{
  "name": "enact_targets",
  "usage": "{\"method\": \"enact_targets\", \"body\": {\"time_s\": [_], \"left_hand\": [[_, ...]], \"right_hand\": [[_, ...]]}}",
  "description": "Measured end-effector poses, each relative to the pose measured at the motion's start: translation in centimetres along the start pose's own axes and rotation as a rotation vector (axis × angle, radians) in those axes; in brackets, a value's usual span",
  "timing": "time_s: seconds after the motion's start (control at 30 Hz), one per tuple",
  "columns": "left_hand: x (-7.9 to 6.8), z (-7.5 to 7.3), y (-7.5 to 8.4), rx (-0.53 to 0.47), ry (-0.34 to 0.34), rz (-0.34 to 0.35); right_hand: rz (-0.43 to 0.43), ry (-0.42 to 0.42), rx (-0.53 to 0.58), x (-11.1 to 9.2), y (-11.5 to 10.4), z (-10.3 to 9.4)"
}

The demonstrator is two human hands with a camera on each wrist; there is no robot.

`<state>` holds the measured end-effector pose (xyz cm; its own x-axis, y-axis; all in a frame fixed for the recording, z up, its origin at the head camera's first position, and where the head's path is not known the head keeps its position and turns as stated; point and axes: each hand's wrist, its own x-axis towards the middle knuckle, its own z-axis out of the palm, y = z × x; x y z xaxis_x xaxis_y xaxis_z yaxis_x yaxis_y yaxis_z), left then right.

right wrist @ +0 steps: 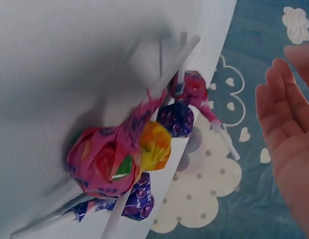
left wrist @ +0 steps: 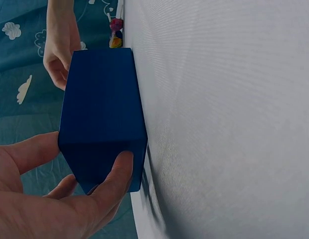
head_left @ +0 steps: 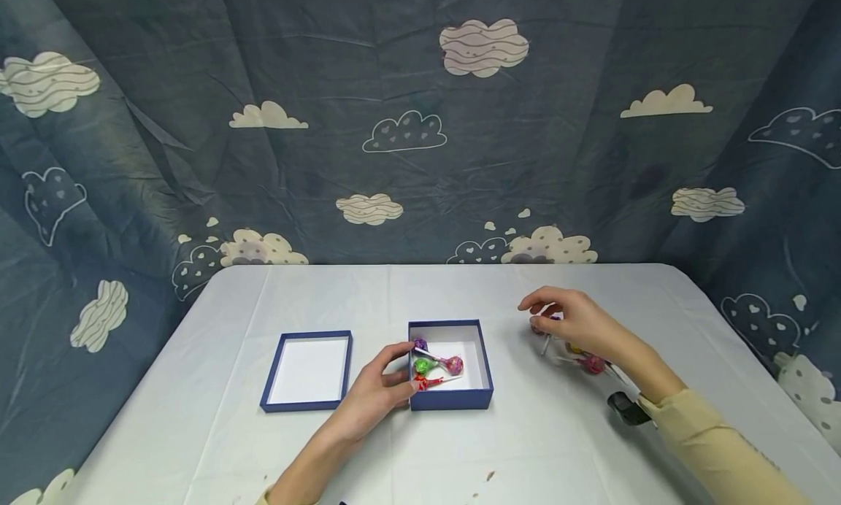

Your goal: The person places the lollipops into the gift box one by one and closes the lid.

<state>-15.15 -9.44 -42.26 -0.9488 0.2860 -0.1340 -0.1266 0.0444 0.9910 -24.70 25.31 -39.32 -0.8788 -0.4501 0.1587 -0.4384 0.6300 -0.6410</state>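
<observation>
My left hand (head_left: 377,388) holds the left side of an open blue box (head_left: 453,398) with a white inside. In the left wrist view, its fingers press on the blue box's outer walls (left wrist: 102,99). Several wrapped lollipops lie inside: a purple one (head_left: 420,344), a green one (head_left: 423,366), a pink one (head_left: 453,365) and a red one (head_left: 422,382). My right hand (head_left: 581,319) hovers over a loose pile of lollipops (head_left: 594,364) on the table, fingers loosely bent and holding nothing. The right wrist view shows pink (right wrist: 102,164), yellow (right wrist: 155,147) and purple (right wrist: 177,119) wrappers there.
Left of the box lies a blue-rimmed lid (head_left: 309,370), white inside facing up. A white cloth covers the table (head_left: 525,446). Behind it hangs a dark curtain (head_left: 407,60) with cloud prints. A black object (head_left: 628,409) sits beside my right wrist.
</observation>
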Motion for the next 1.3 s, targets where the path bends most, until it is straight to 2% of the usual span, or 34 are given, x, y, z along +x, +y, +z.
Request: {"method": "enact_targets", "body": {"time_s": [0.33, 0.47, 0.87, 1.13, 1.3], "left_hand": [[0.0, -0.1, -0.1, 0.001, -0.002, -0.005], [-0.1, -0.1, -0.1, -0.004, -0.005, -0.003], [0.0, -0.1, -0.2, -0.016, -0.003, -0.007], [0.1, -0.1, -0.3, -0.017, -0.001, 0.0], [0.1, -0.1, -0.2, -0.015, 0.003, -0.003]], "right_hand": [[0.0, -0.067, -0.11, 0.7, 1.2, -0.6], [0.026, -0.106, -0.129, 0.9, 1.6, -0.8], [0.114, -0.154, -0.12, 1.3, 3.8, -1.1], [0.165, -0.139, -0.103, 1.5, 5.6, -1.1], [0.182, -0.138, -0.108, 1.5, 5.9, -1.0]]}}
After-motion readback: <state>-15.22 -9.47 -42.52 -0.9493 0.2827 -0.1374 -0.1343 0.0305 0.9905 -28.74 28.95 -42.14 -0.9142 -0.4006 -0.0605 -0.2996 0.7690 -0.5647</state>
